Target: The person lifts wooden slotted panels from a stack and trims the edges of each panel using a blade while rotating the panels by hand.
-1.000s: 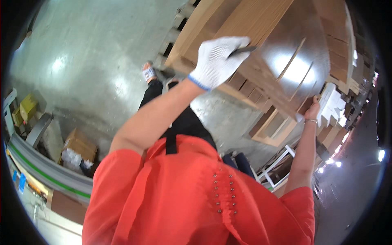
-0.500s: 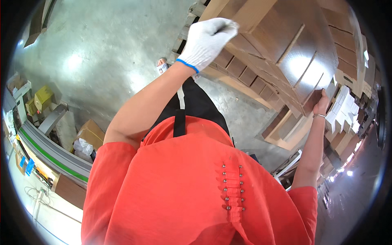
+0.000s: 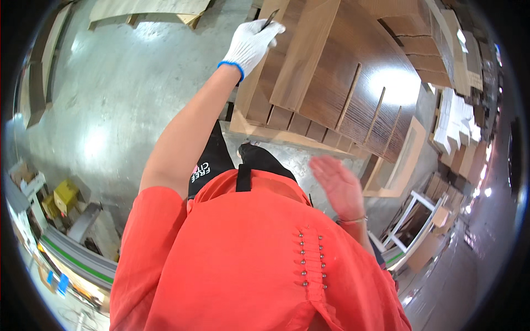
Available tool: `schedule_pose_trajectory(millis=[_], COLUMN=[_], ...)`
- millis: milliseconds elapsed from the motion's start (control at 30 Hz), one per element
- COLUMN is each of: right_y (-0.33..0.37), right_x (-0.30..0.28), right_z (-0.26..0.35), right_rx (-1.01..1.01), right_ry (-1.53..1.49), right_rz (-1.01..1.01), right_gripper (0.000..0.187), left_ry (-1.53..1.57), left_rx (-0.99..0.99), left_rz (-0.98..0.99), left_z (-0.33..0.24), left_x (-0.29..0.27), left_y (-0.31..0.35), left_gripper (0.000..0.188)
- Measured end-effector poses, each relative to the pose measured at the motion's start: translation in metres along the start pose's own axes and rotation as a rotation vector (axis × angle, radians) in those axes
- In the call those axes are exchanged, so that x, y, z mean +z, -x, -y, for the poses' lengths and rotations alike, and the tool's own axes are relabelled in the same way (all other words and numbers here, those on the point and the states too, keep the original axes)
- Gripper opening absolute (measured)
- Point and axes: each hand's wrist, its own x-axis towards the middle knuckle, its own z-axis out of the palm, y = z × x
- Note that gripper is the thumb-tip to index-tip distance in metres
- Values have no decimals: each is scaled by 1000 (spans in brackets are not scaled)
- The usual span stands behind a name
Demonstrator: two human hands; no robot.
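Observation:
My left hand (image 3: 247, 48) wears a white knit glove with a blue cuff. Its fingers are closed round a thin, dark, pointed tool (image 3: 269, 20), whose exact kind I cannot make out. Beside that hand lies a stack of dark brown wood-grain panels; the top board (image 3: 331, 71) has several narrow slots cut into it and overhangs at an angle. My right hand (image 3: 338, 187) is bare with a bracelet at the wrist. Its fingers are stretched out, slightly blurred, in the air near my waist, apart from the boards.
Under the stack runs a pale wooden frame (image 3: 276, 132). More brown panels (image 3: 422, 44) and white folded sheets (image 3: 455, 124) stand at the right. A grey machine rail with a green stripe (image 3: 77, 259) and a yellow box (image 3: 65, 195) are at the left. Pale boards (image 3: 146, 7) lie at the far side.
My right hand has let go of the slotted board's near corner and come in toward my waist. My left hand has moved left and up, and the dark tool now shows. The view has shifted.

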Motion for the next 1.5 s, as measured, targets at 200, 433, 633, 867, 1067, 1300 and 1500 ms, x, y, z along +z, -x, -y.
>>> schedule_pose_trajectory(millis=[200, 433, 633, 867, 1067, 1300, 1500], right_y=[-65, -86, -91, -91, -92, -93, -93], right_x=[77, 115, 121, 125, 126, 131, 133], right_z=[-27, -21, -27, -29, -28, -24, -24], right_rx=[-59, -136, -176, -203, -205, -262, -262], right_ry=[-143, -101, -244, -216, -208, -186, -202], right_rz=[-211, -384, -454, -515, -495, -477, -490], right_gripper=[63, 57, 44, 45, 46, 44, 40], left_ry=[10, -23, -106, -277, -414, -479, -88], left_rx=[24, -16, 191, 335, 483, 424, 91], left_rz=[216, 351, 425, 547, 568, 657, 614], left_z=[-16, -20, -23, -52, -61, -74, -53], left_x=[18, 44, 72, 88, 84, 85, 79], left_y=[-96, -165, -196, -199, -200, -204, -213], left_gripper=[34, 35, 38, 34, 31, 30, 34])
